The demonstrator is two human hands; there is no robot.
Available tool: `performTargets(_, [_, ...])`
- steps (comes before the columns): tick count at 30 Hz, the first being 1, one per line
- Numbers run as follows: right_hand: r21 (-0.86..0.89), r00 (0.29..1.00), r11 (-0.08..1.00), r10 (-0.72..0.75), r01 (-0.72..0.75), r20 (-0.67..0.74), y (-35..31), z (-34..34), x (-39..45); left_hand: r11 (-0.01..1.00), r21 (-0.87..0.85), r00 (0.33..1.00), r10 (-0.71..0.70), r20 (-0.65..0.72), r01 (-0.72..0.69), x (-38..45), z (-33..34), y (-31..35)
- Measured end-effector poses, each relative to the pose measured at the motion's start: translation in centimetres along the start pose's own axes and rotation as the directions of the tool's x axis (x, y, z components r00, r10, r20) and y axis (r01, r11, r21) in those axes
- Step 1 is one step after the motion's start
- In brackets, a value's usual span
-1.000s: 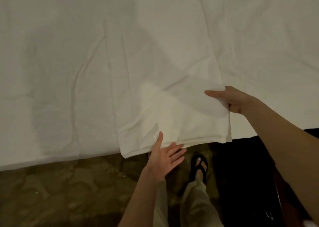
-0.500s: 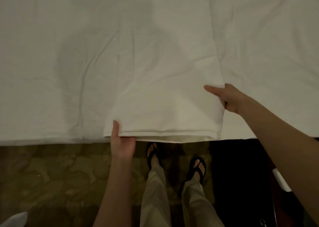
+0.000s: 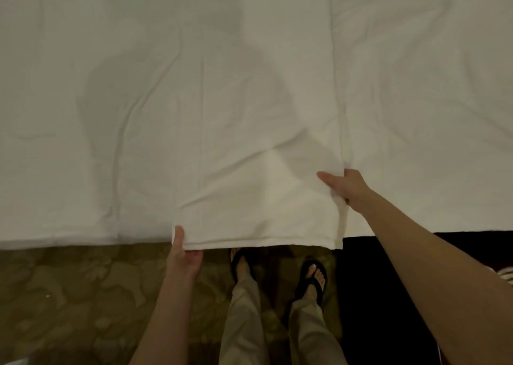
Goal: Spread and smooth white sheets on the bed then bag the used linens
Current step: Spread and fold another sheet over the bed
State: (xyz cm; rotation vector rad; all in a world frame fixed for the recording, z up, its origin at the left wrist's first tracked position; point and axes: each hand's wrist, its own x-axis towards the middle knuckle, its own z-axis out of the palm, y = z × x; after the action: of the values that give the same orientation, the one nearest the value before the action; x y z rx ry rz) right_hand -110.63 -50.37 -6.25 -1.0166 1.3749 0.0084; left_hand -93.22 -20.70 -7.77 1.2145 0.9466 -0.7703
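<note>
Left hand [image 3: 184, 253], free a second ago, now pinches the folded sheet's [image 3: 258, 148] near-left corner at the bed [image 3: 69, 156] edge; right hand [image 3: 347, 188] keeps gripping its right edge: likely ready to unfold.

Folded white sheet [image 3: 258, 148]: a long rectangular panel in several layers, lying flat on the bed and running from 12 o'clock to 6 o'clock. Its near edge overhangs the bed's edge at 6 o'clock. Shallow creases cross its lower half. Beneath it, a spread white sheet [image 3: 422, 109] covers the bed, lightly wrinkled.
</note>
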Motion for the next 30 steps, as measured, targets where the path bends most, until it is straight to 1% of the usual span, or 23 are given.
performTargets(2, [-0.033, 1.0, 0.999, 0.014, -0.014, -0.009, -0.4, 0.0, 0.2, 0.97, 0.233, 0.996, -0.044, -0.081, 0.062, -0.4, 0.0, 1.0])
performTargets(3, [-0.058, 1.0, 0.998, 0.017, -0.018, -0.01, -0.8, -0.1, 0.3, 0.929, 0.362, 0.992, -0.035, -0.124, 0.078, -0.6, -0.4, 1.5])
performTargets(5, [-0.093, 1.0, 0.996, 0.005, -0.007, -0.02, -1.7, -0.4, 0.9, 0.824, 0.562, 0.983, 0.037, -0.182, 0.073, -0.6, -1.6, 2.4])
performTargets(7, [-0.09, 0.998, 0.996, -0.03, 0.026, -0.051, -2.7, -0.6, 1.6, 0.704, 0.71, 0.965, 0.171, -0.199, 0.022, -0.6, -1.8, 3.5])
performTargets(8, [-0.08, 0.996, 0.996, -0.054, 0.048, -0.07, -3.3, -0.5, 2.1, 0.62, 0.784, 0.952, 0.257, -0.168, -0.029, -0.3, -1.4, 4.2])
performTargets(9, [-0.065, 0.993, 0.995, -0.077, 0.071, -0.087, -3.9, -0.4, 2.6, 0.513, 0.855, 0.939, 0.327, -0.107, -0.082, 0.0, -0.9, 4.9])
performTargets(10, [-0.046, 0.99, 0.995, -0.098, 0.094, -0.104, -4.5, -0.2, 3.2, 0.402, 0.908, 0.933, 0.359, -0.037, -0.119, 0.4, -0.2, 5.6])
performTargets(11, [-0.026, 0.986, 0.993, -0.116, 0.114, -0.123, -5.0, 0.0, 3.8, 0.313, 0.938, 0.93, 0.367, 0.027, -0.151, 0.6, 0.6, 6.2])
performTargets(12, [-0.015, 0.982, 0.991, -0.132, 0.131, -0.138, -5.4, 0.3, 4.3, 0.253, 0.951, 0.928, 0.365, 0.078, -0.18, 0.8, 1.3, 6.9])
performTargets(13, [-0.014, 0.978, 0.99, -0.142, 0.141, -0.153, -5.9, 0.5, 4.9, 0.213, 0.953, 0.92, 0.37, 0.127, -0.218, 1.2, 2.1, 7.6])
performTargets(16, [-0.007, 0.972, 0.989, -0.146, 0.147, -0.186, -7.4, 1.1, 6.5, 0.122, 0.928, 0.888, 0.357, 0.289, -0.351, 3.0, 5.8, 9.6])
performTargets(21, [0.021, 0.974, 0.989, -0.141, 0.147, -0.176, -9.9, 1.9, 8.6, 0.142, 0.87, 0.847, 0.345, 0.404, -0.472, 5.2, 14.3, 12.0])
performTargets(22, [0.019, 0.974, 0.989, -0.14, 0.146, -0.177, -10.5, 2.0, 9.2, 0.179, 0.85, 0.839, 0.35, 0.416, -0.496, 5.7, 15.9, 12.6])
performTargets(26, [0.014, 0.968, 0.99, -0.132, 0.138, -0.214, -13.8, 2.0, 12.2, 0.418, 0.723, 0.832, 0.35, 0.431, -0.55, 7.7, 22.0, 15.4])
performTargets(28, [0.022, 0.967, 0.987, -0.152, 0.16, -0.203, -15.9, 2.3, 13.6, 0.453, 0.686, 0.821, 0.342, 0.456, -0.57, 8.5, 25.2, 16.7])
performTargets(30, [0.042, 0.951, 0.974, -0.209, 0.224, -0.228, -18.6, 2.7, 15.1, 0.434, 0.669, 0.797, 0.364, 0.482, -0.603, 9.1, 27.6, 17.9])
